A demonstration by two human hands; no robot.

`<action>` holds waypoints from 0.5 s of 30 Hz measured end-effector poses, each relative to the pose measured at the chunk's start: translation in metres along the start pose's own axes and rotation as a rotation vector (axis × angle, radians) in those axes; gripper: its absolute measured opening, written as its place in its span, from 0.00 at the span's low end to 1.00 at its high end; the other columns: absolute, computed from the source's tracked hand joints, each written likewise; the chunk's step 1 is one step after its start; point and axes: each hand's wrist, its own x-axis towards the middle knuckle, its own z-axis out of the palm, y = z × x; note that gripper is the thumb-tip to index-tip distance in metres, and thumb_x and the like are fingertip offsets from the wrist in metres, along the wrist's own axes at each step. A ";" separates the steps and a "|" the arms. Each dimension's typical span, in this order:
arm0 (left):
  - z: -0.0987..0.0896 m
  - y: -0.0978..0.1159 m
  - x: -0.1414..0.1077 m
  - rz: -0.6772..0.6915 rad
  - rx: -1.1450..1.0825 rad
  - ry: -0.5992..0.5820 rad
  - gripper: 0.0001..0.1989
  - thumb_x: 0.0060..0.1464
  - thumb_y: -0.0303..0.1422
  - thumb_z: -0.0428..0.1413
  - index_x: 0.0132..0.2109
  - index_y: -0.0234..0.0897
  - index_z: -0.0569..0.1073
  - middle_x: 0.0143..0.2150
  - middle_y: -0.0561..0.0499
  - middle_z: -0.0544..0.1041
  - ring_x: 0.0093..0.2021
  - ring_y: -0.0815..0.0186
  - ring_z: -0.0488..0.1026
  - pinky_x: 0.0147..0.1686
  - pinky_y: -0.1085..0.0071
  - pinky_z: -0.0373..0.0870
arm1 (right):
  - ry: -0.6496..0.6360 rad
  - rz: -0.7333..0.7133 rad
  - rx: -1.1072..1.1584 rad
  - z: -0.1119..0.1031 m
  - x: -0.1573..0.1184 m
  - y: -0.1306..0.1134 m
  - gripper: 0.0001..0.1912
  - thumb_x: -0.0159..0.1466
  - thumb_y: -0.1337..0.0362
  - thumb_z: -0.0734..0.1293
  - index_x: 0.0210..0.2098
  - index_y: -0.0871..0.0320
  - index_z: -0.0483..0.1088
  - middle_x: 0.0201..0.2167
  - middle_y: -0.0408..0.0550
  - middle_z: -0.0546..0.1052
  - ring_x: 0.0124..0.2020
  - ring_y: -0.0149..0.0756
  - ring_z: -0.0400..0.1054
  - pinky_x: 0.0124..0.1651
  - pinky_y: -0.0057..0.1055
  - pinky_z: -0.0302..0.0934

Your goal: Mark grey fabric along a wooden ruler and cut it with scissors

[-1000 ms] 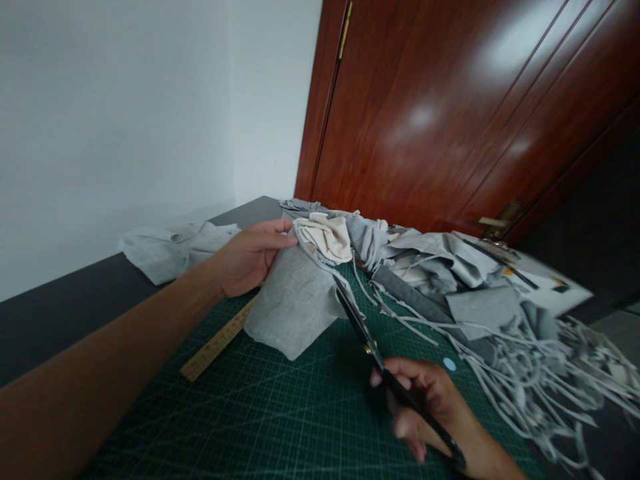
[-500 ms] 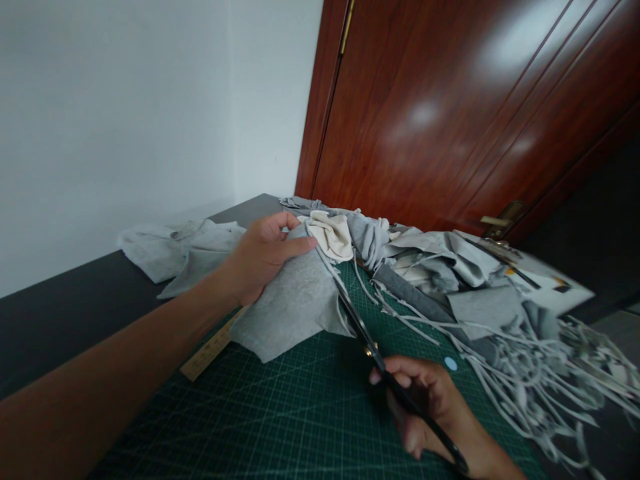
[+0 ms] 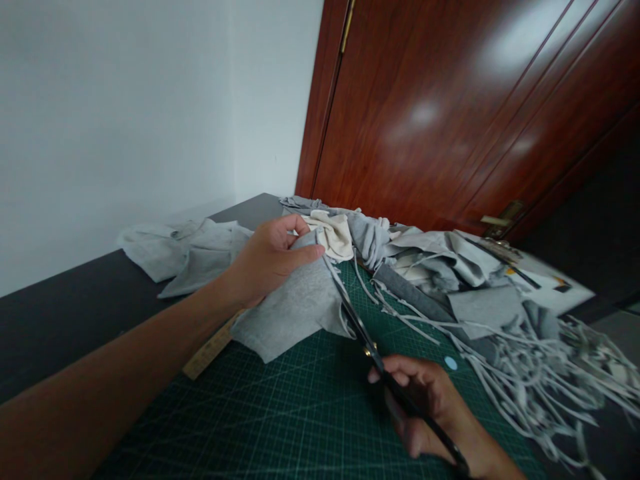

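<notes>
Our left grip [image 3: 273, 260] is pinched closed, thumb against fingers, on the upper edge of a grey fabric piece [image 3: 295, 313]. Our right grip [image 3: 433, 407] is curled around the handles of the black scissors [image 3: 369, 348], whose blades point away from us and meet the fabric's right edge; how far apart the blades stand, we cannot tell.

The piece hangs from our left fingers over the green cutting mat [image 3: 280, 413], partly covering a wooden ruler [image 3: 210, 350]. A crumpled cream cloth [image 3: 335, 233] lies just beyond our thumb.

We judge the fabric to be light, soft and limp, neither slippery nor fragile. Its lower part droops and its right corner folds near the blades, so it probably gives them little resistance unless drawn taut. The best hold, to our mind, is a firm pinch on the edge just ahead of the blade tips, fingertips clear of their line. The scissors look rigid and heavier, best held by the handle loops.

To our right spreads a tangled heap of thin grey strips [image 3: 530, 387]; to our left, more grey cloth [image 3: 163, 250] lies on the dark surface [image 3: 55, 320].
</notes>
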 end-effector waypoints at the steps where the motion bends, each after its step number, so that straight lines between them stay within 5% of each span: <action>1: 0.000 0.000 0.000 0.006 0.009 -0.002 0.13 0.52 0.37 0.66 0.34 0.42 0.68 0.21 0.60 0.71 0.18 0.70 0.66 0.18 0.77 0.52 | 0.001 0.001 -0.002 0.000 0.000 0.000 0.41 0.46 0.41 0.88 0.52 0.57 0.80 0.22 0.33 0.68 0.20 0.21 0.52 0.22 0.20 0.42; 15: 0.001 -0.002 0.000 0.058 0.082 -0.015 0.14 0.53 0.39 0.67 0.33 0.42 0.68 0.25 0.57 0.72 0.24 0.68 0.67 0.22 0.75 0.53 | 0.030 0.069 -0.002 -0.001 -0.001 0.007 0.38 0.53 0.39 0.84 0.52 0.58 0.77 0.21 0.34 0.70 0.17 0.21 0.54 0.20 0.20 0.49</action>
